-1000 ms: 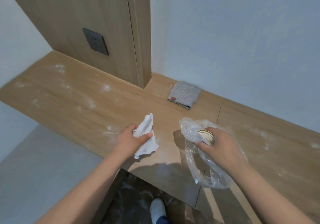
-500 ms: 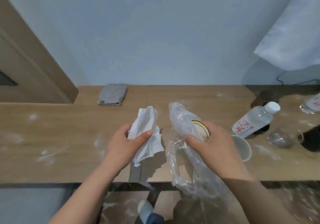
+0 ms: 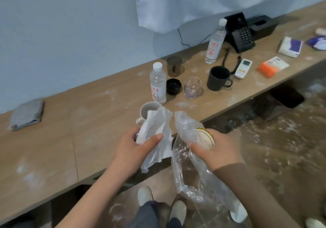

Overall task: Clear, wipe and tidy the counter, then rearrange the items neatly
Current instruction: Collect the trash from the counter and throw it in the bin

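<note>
My left hand (image 3: 134, 144) grips a crumpled white tissue (image 3: 156, 131) just above the front edge of the dusty wooden counter (image 3: 74, 130). Beside it my right hand (image 3: 217, 150) holds a clear plastic bag (image 3: 190, 171) bunched round a small paper cup with a gold rim (image 3: 205, 136); the bag hangs down past the counter edge. A white mug (image 3: 147, 110) stands on the counter right behind the tissue, partly hidden by it.
Further right stand two water bottles (image 3: 157, 83) (image 3: 215, 41), a black lid (image 3: 173, 86), a glass cup (image 3: 192, 87), a dark tumbler (image 3: 174, 66), a black mug (image 3: 218, 78), a remote (image 3: 243, 68), a black phone (image 3: 240, 33) and packets. A grey pouch (image 3: 27, 115) lies left. White dust streaks the counter.
My view has swung right, bringing the cluttered part of the counter into sight. Both hands keep the same hold on the tissue and the bag.
</note>
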Available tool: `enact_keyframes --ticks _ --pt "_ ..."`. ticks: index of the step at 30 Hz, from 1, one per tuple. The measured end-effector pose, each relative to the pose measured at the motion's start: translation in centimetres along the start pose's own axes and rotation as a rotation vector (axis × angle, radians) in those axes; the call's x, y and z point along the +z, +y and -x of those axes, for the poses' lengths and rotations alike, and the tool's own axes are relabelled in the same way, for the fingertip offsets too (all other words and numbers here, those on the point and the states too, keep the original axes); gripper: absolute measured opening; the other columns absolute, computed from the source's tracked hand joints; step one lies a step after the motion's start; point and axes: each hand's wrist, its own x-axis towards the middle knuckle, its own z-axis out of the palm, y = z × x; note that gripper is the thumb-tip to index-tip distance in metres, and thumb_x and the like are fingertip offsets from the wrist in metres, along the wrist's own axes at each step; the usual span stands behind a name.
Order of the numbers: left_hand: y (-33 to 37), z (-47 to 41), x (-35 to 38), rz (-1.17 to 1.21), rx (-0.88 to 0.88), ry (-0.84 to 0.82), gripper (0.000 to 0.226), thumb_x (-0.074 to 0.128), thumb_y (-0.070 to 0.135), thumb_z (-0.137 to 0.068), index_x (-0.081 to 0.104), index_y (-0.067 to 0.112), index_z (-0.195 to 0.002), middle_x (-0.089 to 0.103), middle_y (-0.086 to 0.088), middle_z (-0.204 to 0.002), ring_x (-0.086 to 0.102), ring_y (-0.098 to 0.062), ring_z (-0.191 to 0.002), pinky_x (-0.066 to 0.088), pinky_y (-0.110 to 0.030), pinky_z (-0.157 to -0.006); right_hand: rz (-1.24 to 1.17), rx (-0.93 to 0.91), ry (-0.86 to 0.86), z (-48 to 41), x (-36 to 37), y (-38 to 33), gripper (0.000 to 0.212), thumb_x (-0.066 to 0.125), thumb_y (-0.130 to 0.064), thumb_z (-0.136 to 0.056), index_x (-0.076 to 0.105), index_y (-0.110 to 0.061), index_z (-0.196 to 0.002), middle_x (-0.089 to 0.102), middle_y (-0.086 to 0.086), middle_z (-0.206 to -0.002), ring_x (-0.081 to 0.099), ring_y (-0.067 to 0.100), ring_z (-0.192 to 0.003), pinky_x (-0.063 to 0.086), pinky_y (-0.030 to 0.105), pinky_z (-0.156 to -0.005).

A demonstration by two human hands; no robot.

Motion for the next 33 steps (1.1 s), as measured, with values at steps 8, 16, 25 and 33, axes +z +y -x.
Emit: enact_keyframes --ticks 8,16,25,33 --pt "2.4 -1.4 9.4 -0.13 0.075 -0.252 0.034 0.073 0.043 -0.081 0.059 0.023 -0.105 0.068 0.006 -0.098 0.066 -0.009 -0.08 0.052 -0.018 -0.061 0.007 0.271 0.146 1.4 -4.3 7.8 0.025 0.072 -0.041 -0.08 0.054 -0.027 -0.087 0.056 -0.009 -0.069 0.055 0.01 -0.065 0.045 0.026 -0.061" --pt "4.3 -6.2 17.3 -0.341 0.065 -0.478 0.041 0.065 0.05 -0.085 0.049 0.023 -0.112 0.059 0.005 -0.107 0.058 -0.011 -0.085 0.044 -0.015 -0.063 -0.071 0.476 0.317 1.2 -6.8 11.4 0.026 0.071 -0.031 -0.079 0.049 -0.027 -0.067 0.052 -0.01 -0.058 0.049 0.006 -0.056 0.033 0.023 -0.051" --pt "7.2 -9.0 25.4 -0.406 0.127 -0.629 0.041 0.06 0.051 -0.089 0.053 0.018 -0.113 0.061 0.004 -0.103 0.06 -0.008 -0.082 0.042 -0.015 -0.059 -0.161 0.704 0.436 0.7 -10.8 16.8 0.038 0.07 -0.04 -0.082 0.053 -0.018 -0.108 0.062 -0.004 -0.091 0.058 0.019 -0.085 0.045 0.033 -0.073" --pt "11.3 -11.2 35.5 -0.468 0.175 -0.648 0.04 0.061 0.05 -0.089 0.055 0.018 -0.111 0.062 0.007 -0.099 0.061 -0.008 -0.085 0.049 -0.024 -0.072 -0.126 0.758 0.451 -2.5 -17.1 24.4 0.058 0.068 -0.043 -0.083 0.043 -0.014 -0.126 0.06 0.002 -0.1 0.057 0.022 -0.086 0.043 0.032 -0.076"
